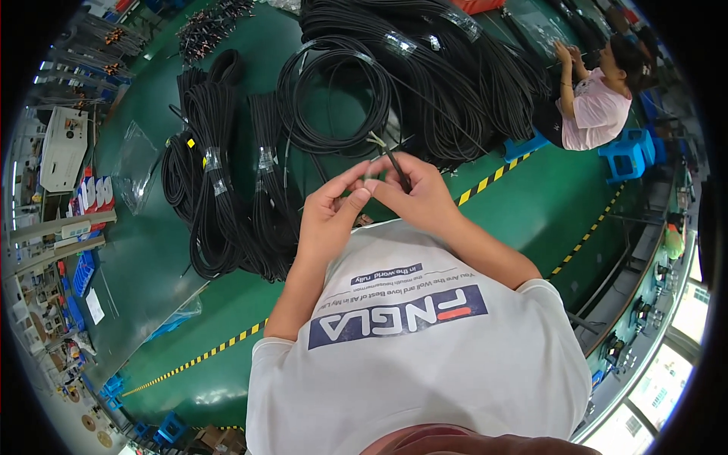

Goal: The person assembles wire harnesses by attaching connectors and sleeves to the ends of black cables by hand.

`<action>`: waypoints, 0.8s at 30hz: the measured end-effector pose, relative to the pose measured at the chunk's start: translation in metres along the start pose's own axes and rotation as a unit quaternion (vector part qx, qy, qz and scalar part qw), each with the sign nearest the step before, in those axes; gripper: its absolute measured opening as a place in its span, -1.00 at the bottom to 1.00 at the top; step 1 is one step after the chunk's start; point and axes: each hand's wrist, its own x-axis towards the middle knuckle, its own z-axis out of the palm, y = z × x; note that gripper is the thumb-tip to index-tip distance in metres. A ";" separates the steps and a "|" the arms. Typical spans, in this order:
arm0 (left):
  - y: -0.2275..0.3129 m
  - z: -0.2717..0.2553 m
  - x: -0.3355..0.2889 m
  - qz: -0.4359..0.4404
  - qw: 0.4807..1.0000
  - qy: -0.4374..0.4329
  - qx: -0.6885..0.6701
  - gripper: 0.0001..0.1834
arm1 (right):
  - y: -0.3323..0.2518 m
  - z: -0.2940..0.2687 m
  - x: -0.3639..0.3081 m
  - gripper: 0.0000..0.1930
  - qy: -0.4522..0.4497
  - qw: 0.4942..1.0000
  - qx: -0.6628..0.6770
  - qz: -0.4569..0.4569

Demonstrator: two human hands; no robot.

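Observation:
My left hand (334,206) and my right hand (415,191) meet in front of my chest, fingertips close together. A short stretch of black cable (397,168) runs through my right hand, between thumb and fingers. Its stripped end, with pale thin wires (377,141), sticks up beyond the fingers. The left thumb and fingers are pinched beside it; what they hold is too small and blurred to name. Just beyond my hands, a round coil of black cable (291,114) lies on the green table (250,26).
Taped bundles of black cable lie to the left (214,114) and at the far right (447,68). A clear plastic bag (138,171) rests on the left table. At the far right a person (595,106) works near blue stools (633,152). Yellow-black tape (493,178) marks the floor.

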 end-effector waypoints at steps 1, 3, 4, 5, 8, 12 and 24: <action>0.001 -0.002 0.000 0.000 1.000 -0.002 0.000 -0.58 | 0.001 0.001 -0.001 -0.85 0.028 0.999 0.001 -0.026; 0.002 -0.006 -0.002 0.000 0.999 0.002 0.032 -0.66 | -0.002 0.000 -0.005 -0.81 0.043 0.997 0.031 -0.054; 0.003 -0.007 -0.002 0.000 1.000 0.001 0.031 -0.66 | -0.004 -0.001 -0.006 -0.76 0.056 0.993 0.062 -0.081; 0.004 -0.009 -0.002 -0.026 0.999 0.006 -0.031 -0.72 | -0.008 -0.001 -0.007 -0.76 0.056 0.993 0.062 -0.081; 0.007 -0.008 -0.003 -0.059 0.989 0.022 -0.133 -0.83 | -0.013 0.000 -0.007 -0.73 0.065 0.990 -0.040 -0.118; 0.015 -0.009 -0.001 -0.060 0.967 0.019 -0.249 -0.82 | -0.011 0.001 -0.005 -0.81 0.097 0.955 -0.141 -0.242; 0.007 -0.010 0.000 -0.098 0.919 -0.004 -0.383 -0.84 | -0.010 0.010 -0.003 -0.85 0.132 0.855 -0.273 -0.421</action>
